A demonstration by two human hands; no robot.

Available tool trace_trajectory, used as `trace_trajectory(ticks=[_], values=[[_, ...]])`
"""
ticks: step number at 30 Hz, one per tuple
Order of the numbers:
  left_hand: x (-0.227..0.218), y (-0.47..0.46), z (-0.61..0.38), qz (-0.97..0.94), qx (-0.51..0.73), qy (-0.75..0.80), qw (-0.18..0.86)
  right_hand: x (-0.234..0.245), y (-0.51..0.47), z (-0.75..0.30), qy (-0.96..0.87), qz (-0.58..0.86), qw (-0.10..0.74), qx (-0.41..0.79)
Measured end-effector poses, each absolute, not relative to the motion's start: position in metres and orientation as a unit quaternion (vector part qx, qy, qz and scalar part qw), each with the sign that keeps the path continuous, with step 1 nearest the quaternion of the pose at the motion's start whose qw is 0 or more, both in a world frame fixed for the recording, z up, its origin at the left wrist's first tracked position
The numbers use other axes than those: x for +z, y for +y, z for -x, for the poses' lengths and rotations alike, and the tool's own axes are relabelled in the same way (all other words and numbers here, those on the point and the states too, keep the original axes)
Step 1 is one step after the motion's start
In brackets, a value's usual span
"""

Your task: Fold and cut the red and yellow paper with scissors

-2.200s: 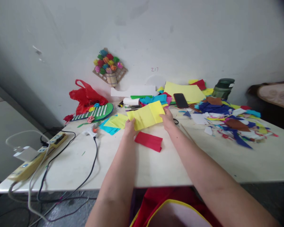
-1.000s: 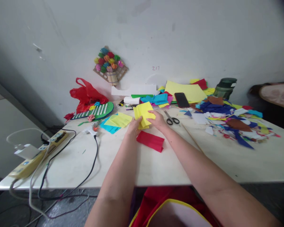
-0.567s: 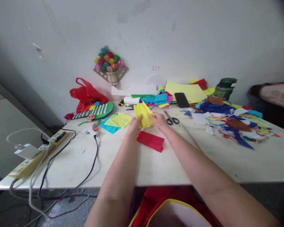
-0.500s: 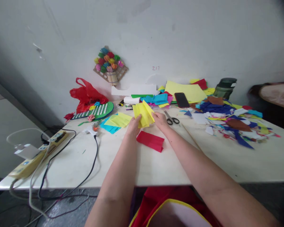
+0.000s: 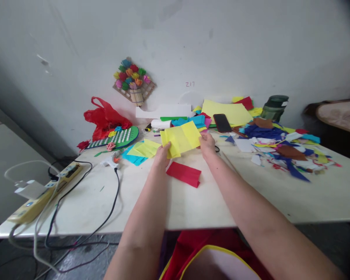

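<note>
Yellow crepe-like paper (image 5: pixel 182 140) with fold lines is stretched between my two hands above the table. My left hand (image 5: pixel 163 152) pinches its left end, where several layers overlap. At the other end, my right hand (image 5: pixel 207 143) grips the right edge. Below the paper lies a folded red paper strip (image 5: pixel 184 174) on the tabletop. Left of my left hand are loose yellow paper pieces (image 5: pixel 144 148) over blue paper (image 5: pixel 134 156). Scissors (image 5: pixel 217 148) are mostly hidden behind my right hand.
A glue gun (image 5: pixel 112 161) with its cord and a power strip (image 5: pixel 46 194) occupy the left side. Paper scraps (image 5: pixel 286 144) pile up on the right, near a phone (image 5: pixel 222 123) and a green bottle (image 5: pixel 275 108). A red plastic bag (image 5: pixel 105 116) sits at back left.
My right hand has moved to the right, pulling the yellow paper wider and flatter. It now covers most of the scissors. My left hand keeps its hold.
</note>
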State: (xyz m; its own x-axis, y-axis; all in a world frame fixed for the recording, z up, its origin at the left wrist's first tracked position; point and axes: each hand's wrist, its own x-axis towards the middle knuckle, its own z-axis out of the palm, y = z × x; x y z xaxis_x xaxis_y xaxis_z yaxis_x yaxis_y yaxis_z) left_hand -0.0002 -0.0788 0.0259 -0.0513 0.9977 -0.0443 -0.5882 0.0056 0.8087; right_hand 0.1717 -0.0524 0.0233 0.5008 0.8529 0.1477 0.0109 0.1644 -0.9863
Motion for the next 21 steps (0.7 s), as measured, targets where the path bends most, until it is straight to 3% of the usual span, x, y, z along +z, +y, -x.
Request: trace_trajectory(ticks=[3,11,17,21], values=[[0.027,-0.08,0.0,-0.292,0.635,0.307,0.646,0.022,-0.053,-0.169,-0.42,0.545,0.648,0.328],[0.032,-0.089,0.0,-0.307,0.601,0.201,0.71,0.029,-0.07,-0.159,-0.526,0.432,0.55,0.484],[0.035,-0.093,-0.002,-0.302,0.597,0.222,0.709,0.032,-0.074,-0.154,-0.603,0.458,0.491,0.43],[0.037,-0.095,-0.003,-0.3,0.595,0.218,0.713,0.028,-0.069,-0.154,-0.632,0.51,0.517,0.27]])
